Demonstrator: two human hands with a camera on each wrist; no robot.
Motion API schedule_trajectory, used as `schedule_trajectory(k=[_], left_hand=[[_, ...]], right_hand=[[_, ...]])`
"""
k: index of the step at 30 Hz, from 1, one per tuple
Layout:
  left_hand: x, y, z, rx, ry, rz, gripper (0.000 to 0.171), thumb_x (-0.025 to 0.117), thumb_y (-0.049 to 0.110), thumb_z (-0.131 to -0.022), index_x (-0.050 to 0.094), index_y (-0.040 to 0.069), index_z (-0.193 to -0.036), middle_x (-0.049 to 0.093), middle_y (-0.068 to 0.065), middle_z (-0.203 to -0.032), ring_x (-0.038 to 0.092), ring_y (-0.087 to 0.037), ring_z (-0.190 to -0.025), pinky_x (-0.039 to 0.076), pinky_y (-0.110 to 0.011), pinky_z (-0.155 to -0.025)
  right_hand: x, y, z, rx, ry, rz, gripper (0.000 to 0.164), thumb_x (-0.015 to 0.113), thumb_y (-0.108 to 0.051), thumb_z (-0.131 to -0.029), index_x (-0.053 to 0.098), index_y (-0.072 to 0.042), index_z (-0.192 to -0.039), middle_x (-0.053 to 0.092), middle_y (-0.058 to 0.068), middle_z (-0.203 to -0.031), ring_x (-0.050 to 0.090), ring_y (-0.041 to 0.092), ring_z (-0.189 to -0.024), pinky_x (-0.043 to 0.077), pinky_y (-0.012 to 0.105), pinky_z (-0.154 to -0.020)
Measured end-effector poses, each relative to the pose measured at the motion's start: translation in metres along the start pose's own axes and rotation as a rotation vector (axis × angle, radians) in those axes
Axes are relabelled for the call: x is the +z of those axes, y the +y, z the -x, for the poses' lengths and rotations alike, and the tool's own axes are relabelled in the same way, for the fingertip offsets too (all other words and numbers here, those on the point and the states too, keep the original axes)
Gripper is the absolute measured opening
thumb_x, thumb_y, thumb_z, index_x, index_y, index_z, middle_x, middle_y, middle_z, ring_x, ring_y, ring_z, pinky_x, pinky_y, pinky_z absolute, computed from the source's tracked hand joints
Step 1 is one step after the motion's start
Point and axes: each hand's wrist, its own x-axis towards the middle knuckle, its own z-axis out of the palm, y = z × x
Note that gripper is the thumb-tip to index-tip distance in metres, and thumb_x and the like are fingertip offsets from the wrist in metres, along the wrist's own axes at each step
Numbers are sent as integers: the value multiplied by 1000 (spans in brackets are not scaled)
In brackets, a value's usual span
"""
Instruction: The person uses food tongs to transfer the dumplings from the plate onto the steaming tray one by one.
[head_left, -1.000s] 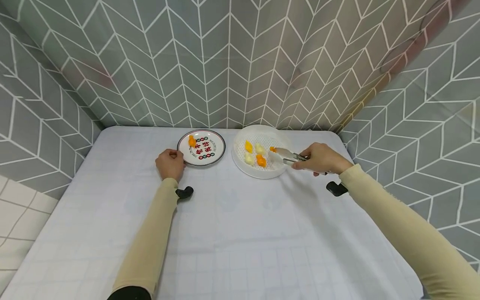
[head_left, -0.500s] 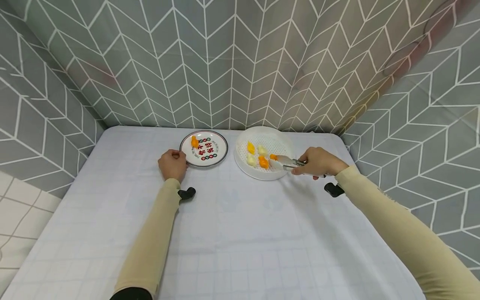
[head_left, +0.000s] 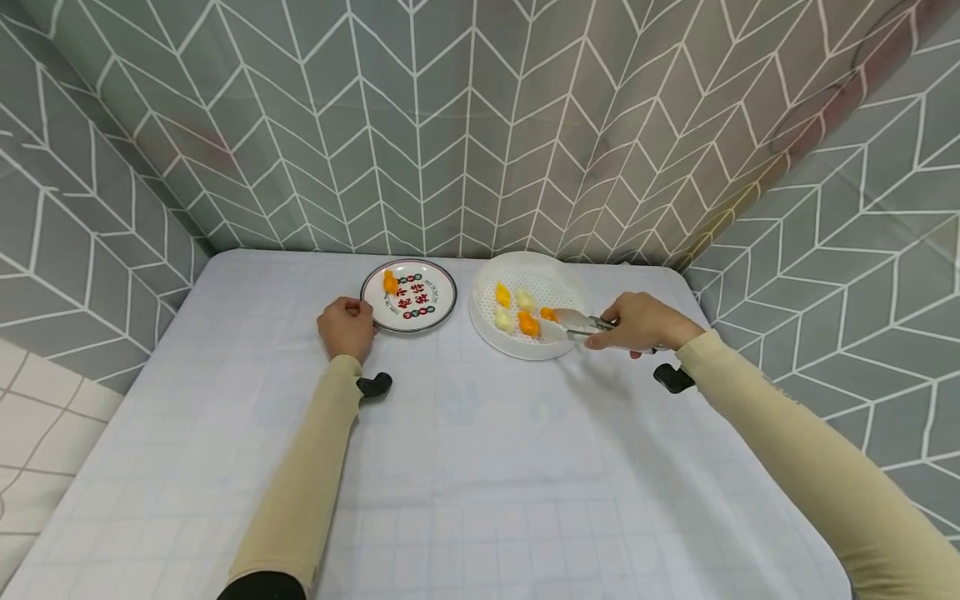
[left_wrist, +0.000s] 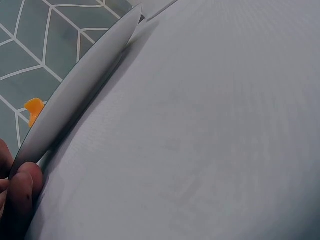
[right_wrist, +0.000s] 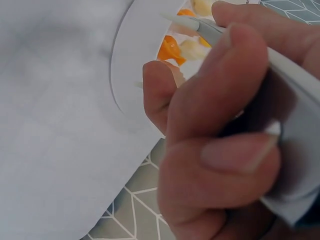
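At the plate's left side, my left hand pinches the rim of a white plate with red lettering and a dark border. On that plate lies one small knobbly orange piece. Metal tongs with pale tips are gripped in my right hand. The tips reach into a round white steamer tray with a perforated floor, beside an orange piece. Another orange piece, a yellow one and cream ones lie there too. In the left wrist view, the plate appears edge-on, its near rim between thumb and fingers.
Plate and tray stand side by side on a white-covered table, near its far edge. A grey curtain with white zigzag lines hangs close behind and at both sides. Black wrist mounts stick out beside the sleeves.
Everything shifted slightly right in the head view over the second. The tong tips have edged left onto the orange piece at the tray's right. The left hand stays at the plate rim.
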Motion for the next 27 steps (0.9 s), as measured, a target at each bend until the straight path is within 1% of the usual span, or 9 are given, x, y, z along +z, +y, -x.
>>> schedule_trajectory(k=[6,10,14,16,18,20,24,27], left_hand=[[0,-1,-1,2,6,-3,24,55,20,-97,68,2,-107,68,-11,-82,64,-14,-54,52,-20,-48],[0,-1,-1,-1,1,-2,25,55,20,-96,67,1,-107,68,-12,-83,64,-13,-54,52,-20,-48],[-1,1,-2,-3,1,0,25,55,19,-97,67,1,-108,68,-12,-85,64,-14,-55,52,-20,-48],[-2,1,-3,-3,3,-2,25,55,19,-97,67,2,-109,68,-12,-86,64,-14,-55,52,-20,-48],[-3,1,-4,-5,1,-6,25,55,19,-97,67,2,-111,68,-12,-88,65,-14,-56,53,-20,-49],[-3,1,-4,-4,5,-5,25,55,19,-97,67,2,-110,68,-12,-87,65,-14,-56,52,-20,-48],[-3,0,-3,-1,-1,-1,25,55,20,-97,67,1,-109,69,-13,-86,64,-14,-55,51,-20,-48],[-1,-1,0,8,-5,3,25,55,19,-96,68,1,-108,69,-13,-85,64,-14,-53,51,-20,-47]], right_hand=[[-9,2,8,-25,10,15,34,74,-51,-82,74,-19,-93,55,-2,-66,60,18,-55,43,29,-52],[-17,-1,13,-42,35,29,33,73,-53,-82,75,-22,-90,53,-3,-63,61,19,-56,44,30,-52],[-23,-8,15,-53,92,38,37,71,-58,-82,73,-21,-88,55,-3,-61,62,18,-56,45,31,-53],[-23,-14,13,-65,126,20,39,70,-59,-82,72,-20,-87,57,-2,-62,62,19,-56,46,32,-54],[-20,-22,8,-81,159,-20,42,70,-61,-82,71,-19,-86,59,-2,-62,62,20,-56,46,32,-55],[-12,-31,2,-102,182,-73,43,71,-61,-81,70,-17,-85,57,-3,-60,62,21,-55,45,32,-53],[11,-54,-15,-143,211,-179,45,71,-58,-82,67,-13,-83,54,-1,-57,62,22,-53,40,28,-47],[27,-75,-28,-184,240,-238,43,71,-54,-84,65,-12,-84,58,2,-61,63,21,-53,41,28,-47]])
